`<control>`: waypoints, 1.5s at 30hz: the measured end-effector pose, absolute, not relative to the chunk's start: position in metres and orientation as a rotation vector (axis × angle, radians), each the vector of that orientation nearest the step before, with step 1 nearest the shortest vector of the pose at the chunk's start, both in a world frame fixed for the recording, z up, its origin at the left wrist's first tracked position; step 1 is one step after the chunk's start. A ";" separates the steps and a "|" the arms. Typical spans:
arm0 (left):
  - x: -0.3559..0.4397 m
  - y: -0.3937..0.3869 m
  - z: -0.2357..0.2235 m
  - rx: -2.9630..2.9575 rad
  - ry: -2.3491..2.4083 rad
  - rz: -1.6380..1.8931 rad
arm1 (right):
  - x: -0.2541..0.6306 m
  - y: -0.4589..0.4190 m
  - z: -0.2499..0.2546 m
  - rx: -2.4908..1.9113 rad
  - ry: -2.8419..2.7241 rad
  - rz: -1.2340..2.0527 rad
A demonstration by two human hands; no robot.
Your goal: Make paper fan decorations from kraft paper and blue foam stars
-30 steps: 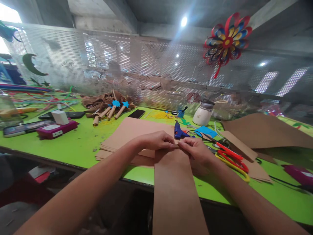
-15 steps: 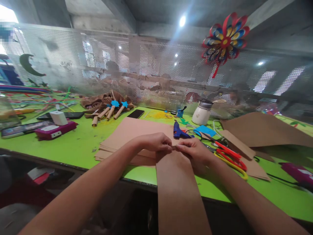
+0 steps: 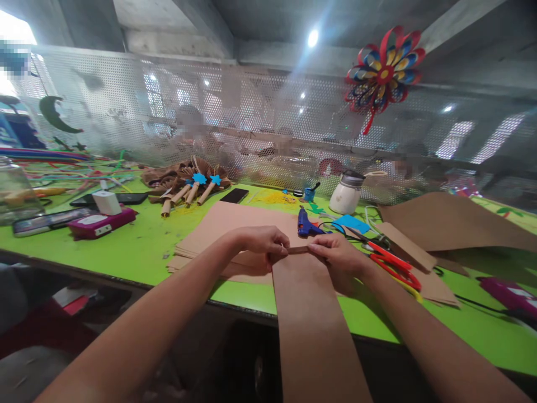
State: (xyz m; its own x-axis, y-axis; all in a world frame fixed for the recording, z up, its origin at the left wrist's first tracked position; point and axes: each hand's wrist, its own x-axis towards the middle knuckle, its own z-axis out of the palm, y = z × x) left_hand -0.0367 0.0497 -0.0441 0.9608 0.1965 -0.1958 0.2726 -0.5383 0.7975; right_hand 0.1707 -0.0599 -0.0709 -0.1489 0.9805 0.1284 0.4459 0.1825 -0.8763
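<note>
A long strip of brown paper (image 3: 312, 313) runs from my hands down over the table's front edge. Its far end is folded into a narrow band. My left hand (image 3: 266, 244) pinches the left end of that fold, and my right hand (image 3: 335, 253) pinches the right end, with the fold showing between them. Under and behind my left hand lies a stack of brown paper sheets (image 3: 226, 224). Just beyond my right hand rests a blue glue gun (image 3: 307, 224). Scissors with red handles (image 3: 390, 257) lie beside my right forearm.
Fan-shaped brown paper pieces with rolled handles and blue stars (image 3: 199, 179) lie at the back left. Phones and a purple power strip (image 3: 100, 223) are on the left. A white jar (image 3: 346, 193) stands behind; a large brown sheet (image 3: 453, 221) covers the right.
My hands have moved slightly apart along the folded end, so more of the fold shows between them. The strip has shifted a little to the right in view.
</note>
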 end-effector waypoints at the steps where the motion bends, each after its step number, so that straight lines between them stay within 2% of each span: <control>1: -0.037 0.050 -0.044 2.132 0.329 -0.111 | 0.171 -0.060 -0.071 -1.366 -1.670 0.911; 16: -0.044 0.059 -0.038 2.145 0.435 0.120 | 0.187 -0.055 -0.076 -1.232 -1.397 1.060; 23: -0.048 0.055 -0.039 1.877 0.408 0.029 | 0.198 -0.055 -0.079 -1.234 -1.383 1.046; 37: -0.039 0.056 -0.039 2.274 0.595 0.418 | 0.190 -0.052 -0.076 -1.318 -1.414 0.813; 42: -0.045 0.055 -0.037 2.016 0.492 0.471 | 0.186 -0.061 -0.065 -1.104 -1.265 0.964; 45: -0.043 0.051 -0.037 1.738 0.344 0.389 | 0.178 -0.071 -0.053 -0.984 -1.185 1.044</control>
State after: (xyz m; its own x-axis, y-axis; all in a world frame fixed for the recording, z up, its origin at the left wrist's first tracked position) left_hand -0.0426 0.0515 -0.0372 0.8982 0.4339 0.0708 0.0172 -0.1957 0.9805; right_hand 0.1778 -0.0705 -0.0533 0.0736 0.9706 0.2291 -0.1047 0.2360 -0.9661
